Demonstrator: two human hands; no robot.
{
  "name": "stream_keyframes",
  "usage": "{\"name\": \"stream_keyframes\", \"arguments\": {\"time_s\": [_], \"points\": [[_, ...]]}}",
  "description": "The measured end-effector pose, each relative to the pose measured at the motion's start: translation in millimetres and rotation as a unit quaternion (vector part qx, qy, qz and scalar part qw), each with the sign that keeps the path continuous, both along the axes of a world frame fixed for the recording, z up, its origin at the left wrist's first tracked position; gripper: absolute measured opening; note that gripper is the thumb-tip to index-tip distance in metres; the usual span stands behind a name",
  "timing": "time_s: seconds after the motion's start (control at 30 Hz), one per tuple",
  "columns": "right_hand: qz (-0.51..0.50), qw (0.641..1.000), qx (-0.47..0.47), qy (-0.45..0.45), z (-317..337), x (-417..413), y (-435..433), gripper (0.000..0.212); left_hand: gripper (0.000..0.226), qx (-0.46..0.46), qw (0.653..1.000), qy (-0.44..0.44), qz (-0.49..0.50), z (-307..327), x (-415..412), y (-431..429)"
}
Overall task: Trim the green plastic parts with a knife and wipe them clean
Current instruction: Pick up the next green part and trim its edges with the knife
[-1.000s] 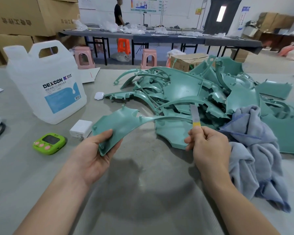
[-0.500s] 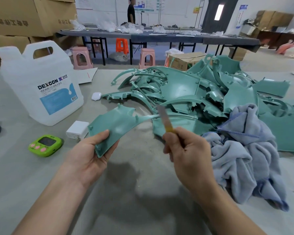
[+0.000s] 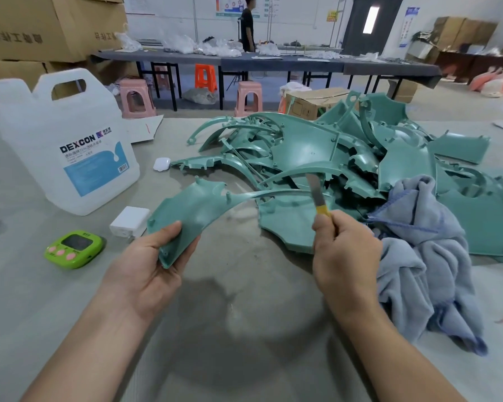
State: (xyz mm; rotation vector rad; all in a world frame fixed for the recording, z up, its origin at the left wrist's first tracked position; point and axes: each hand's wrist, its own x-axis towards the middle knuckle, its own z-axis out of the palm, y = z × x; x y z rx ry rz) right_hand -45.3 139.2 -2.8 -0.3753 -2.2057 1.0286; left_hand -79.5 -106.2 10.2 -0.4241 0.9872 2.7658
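Note:
My left hand [image 3: 154, 262] grips the wide lower end of a curved green plastic part [image 3: 198, 207], held above the grey table. Its thin arm runs right toward the knife. My right hand [image 3: 346, 256] is closed on a knife [image 3: 317, 195] with a yellow handle; the blade points up and meets the thin arm's far end. A heap of green plastic parts [image 3: 317, 152] lies behind. A blue-grey cloth [image 3: 424, 256] is bunched at the right, beside my right hand.
A white DEXCON jug [image 3: 70, 146] stands at the left. A green timer [image 3: 74, 249], a white charger block [image 3: 129, 221] and a small white case [image 3: 161, 163] lie near it. Cardboard boxes, stools, a long dark table and a standing person are behind.
My right hand swung the knife left along the part's thin arm, then back right to its far end. My left hand kept its hold on the part.

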Motion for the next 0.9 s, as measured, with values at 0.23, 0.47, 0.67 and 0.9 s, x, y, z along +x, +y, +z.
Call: {"name": "stream_keyframes", "arguments": {"time_s": [0.23,0.47,0.67,0.9], "points": [[0.049,0.993,-0.071,0.074,4.2,0.5,9.5,0.033,0.056,0.017,1.000,-0.017,0.006,-0.2,-2.6,-3.4],[0.021,0.996,-0.077,-0.036,-3.2,-9.9,-1.0,0.037,0.059,0.002,1.000,-0.015,0.012,0.4,-2.6,-4.7],[0.137,0.983,-0.095,0.070,-1.9,1.1,-3.5,0.030,0.043,-0.018,0.999,-0.028,0.011,0.8,-3.0,-1.6],[0.035,0.981,-0.193,-0.015,0.1,-9.9,-1.6,0.033,0.039,-0.039,0.999,0.019,-0.001,-0.6,2.7,-0.4]]}}
